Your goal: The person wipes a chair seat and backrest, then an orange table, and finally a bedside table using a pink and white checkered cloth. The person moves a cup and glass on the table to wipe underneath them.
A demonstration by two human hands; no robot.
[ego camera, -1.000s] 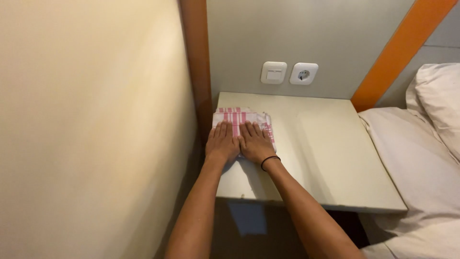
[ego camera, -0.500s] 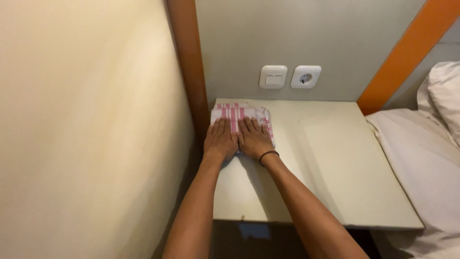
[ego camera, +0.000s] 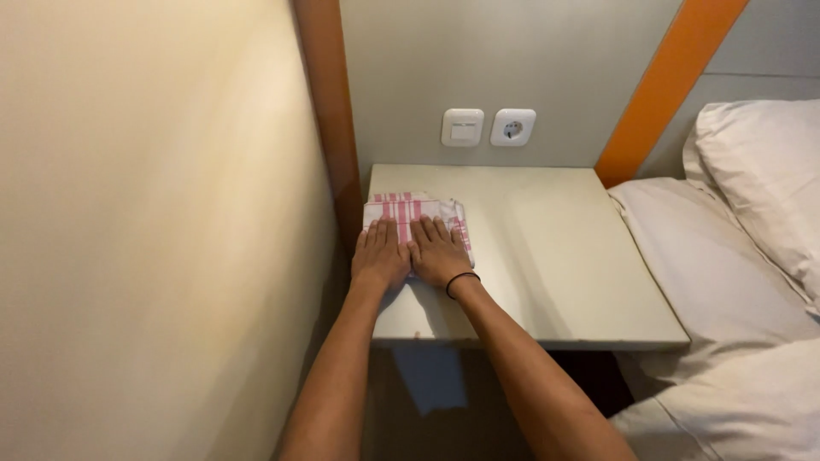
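The folded cloth (ego camera: 416, 218) lies flat at the left rear corner of the bedside table (ego camera: 547, 256), its long side running away from me toward the wall and its pink stripes running the same way. It is white with pink checks, folded into a small thick rectangle with layered edges showing on the right. My left hand (ego camera: 380, 254) and right hand (ego camera: 439, 254) lie side by side on its near half, palms down, fingers stretched flat and close together, pressing rather than pinching. A black band (ego camera: 462, 280) circles my right wrist. Compared with half a second ago, hands and cloth sit in the same spot. Behind are a switch (ego camera: 462, 127) and socket (ego camera: 512, 127); a pillow (ego camera: 760, 171) lies to the right.
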